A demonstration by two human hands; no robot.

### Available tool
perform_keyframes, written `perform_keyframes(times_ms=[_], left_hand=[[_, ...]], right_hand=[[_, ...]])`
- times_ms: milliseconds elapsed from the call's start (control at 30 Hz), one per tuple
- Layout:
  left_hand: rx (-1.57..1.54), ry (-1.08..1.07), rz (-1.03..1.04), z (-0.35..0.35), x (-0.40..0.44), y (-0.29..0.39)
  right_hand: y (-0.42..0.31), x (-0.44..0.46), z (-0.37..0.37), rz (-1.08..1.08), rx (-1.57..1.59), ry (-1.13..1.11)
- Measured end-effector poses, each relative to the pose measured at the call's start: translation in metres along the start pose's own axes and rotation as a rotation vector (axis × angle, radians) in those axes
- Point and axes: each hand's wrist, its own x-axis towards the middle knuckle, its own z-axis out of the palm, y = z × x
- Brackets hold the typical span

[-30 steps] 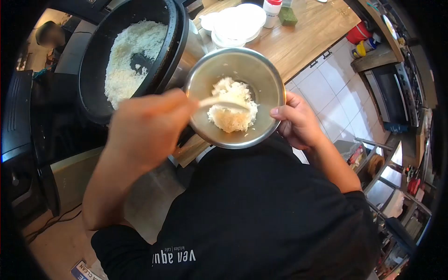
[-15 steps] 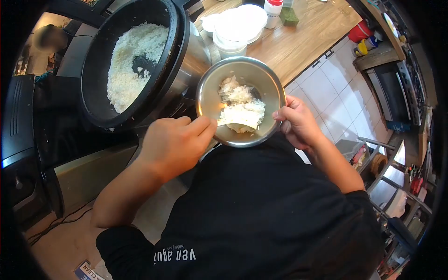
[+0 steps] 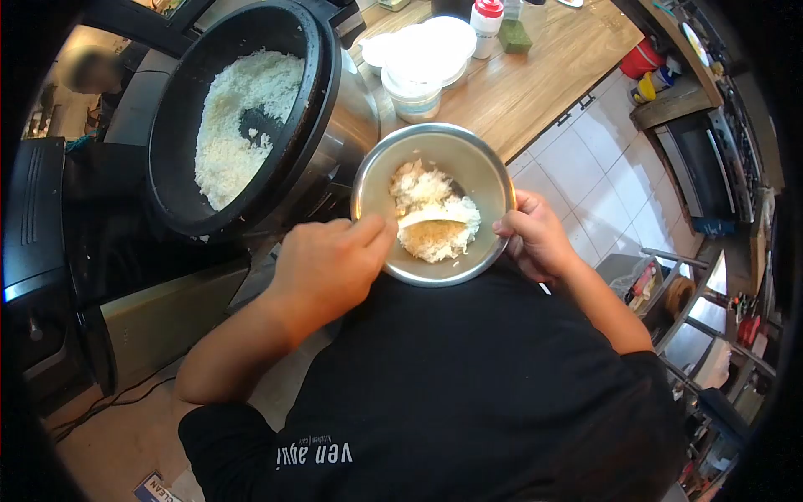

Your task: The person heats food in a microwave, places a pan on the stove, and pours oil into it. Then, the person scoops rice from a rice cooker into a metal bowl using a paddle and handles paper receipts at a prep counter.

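Observation:
A steel bowl [image 3: 368,171] is held in front of my black shirt, with clumps of white rice [image 3: 439,238] inside it. My right hand [image 3: 535,234] grips the bowl's right rim, thumb inside the wall and fingers around the outside. In my left hand [image 3: 339,259], closed at the bowl's left edge, is the handle of a pale rice paddle [image 3: 435,216]. Its blade lies across the rice, which partly hides it. To the left, a large black-rimmed cooker pot [image 3: 171,159] stands tilted toward me, holding more cooked rice [image 3: 222,159].
On the wooden counter [image 3: 552,71] are white plastic tubs [image 3: 414,100], a red-capped bottle [image 3: 485,25] and a green sponge [image 3: 514,38]. A metal shelf rack [image 3: 669,309] stands at the right over the tiled floor. Another person [image 3: 96,84] is at the far upper left.
The bowl sits slightly lower in view. The paddle's blade has shifted upward across the rice, between the two clumps. Both hands keep their hold.

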Motion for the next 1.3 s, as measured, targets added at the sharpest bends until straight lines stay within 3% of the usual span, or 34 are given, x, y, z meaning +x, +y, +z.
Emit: perform_keyframes(times_ms=[167,367,433,533,600,633,700,733,800,867,967,1100,1233,1300], left_hand=[[-0.047,0.200,-0.053,-0.041,0.005,-0.016],[0.056,-0.088,0.096,-0.016,-0.006,-0.013],[0.073,-0.047,0.029,-0.023,-0.007,-0.019],[-0.098,0.379,-0.022,-0.070,-0.002,-0.045],[0.051,0.515,-0.114,-0.102,-0.006,-0.082],[0.060,0.471,-0.301,-0.117,-0.008,-0.103],[0.257,0.432,-0.434,-0.109,-0.006,-0.167],[0.393,0.338,-0.535,-0.094,-0.001,-0.197],[0.332,0.065,-0.762,-0.075,0.019,-0.225],[0.279,-0.124,-0.799,-0.046,0.028,-0.259],[-0.008,-0.092,-0.594,-0.008,0.030,-0.277],[-0.272,-0.285,-0.339,-0.012,0.035,-0.226],[-0.362,-0.229,-0.302,-0.021,0.035,-0.193],[-0.327,-0.312,-0.310,-0.035,0.031,-0.180]], right_hand=[[-0.008,-0.003,-0.003,-0.052,-0.151,0.002],[-0.013,-0.005,-0.005,0.012,-0.248,-0.014],[-0.014,-0.001,-0.005,-0.041,-0.274,-0.018],[-0.019,0.001,0.007,-0.059,-0.167,-0.052],[-0.020,0.004,0.012,-0.006,-0.089,-0.086],[-0.016,0.009,0.012,-0.031,-0.059,-0.076],[-0.013,0.009,0.020,-0.059,-0.042,-0.079],[-0.014,0.008,0.026,-0.075,-0.021,-0.060],[-0.012,0.008,0.021,-0.088,0.008,-0.091],[-0.010,0.006,0.023,-0.090,0.007,-0.108],[-0.015,-0.001,0.035,-0.080,0.039,-0.112],[-0.008,0.004,0.026,-0.088,0.101,-0.115],[-0.013,0.008,0.025,-0.067,0.117,-0.117],[-0.012,0.007,0.025,-0.050,0.117,-0.128]])
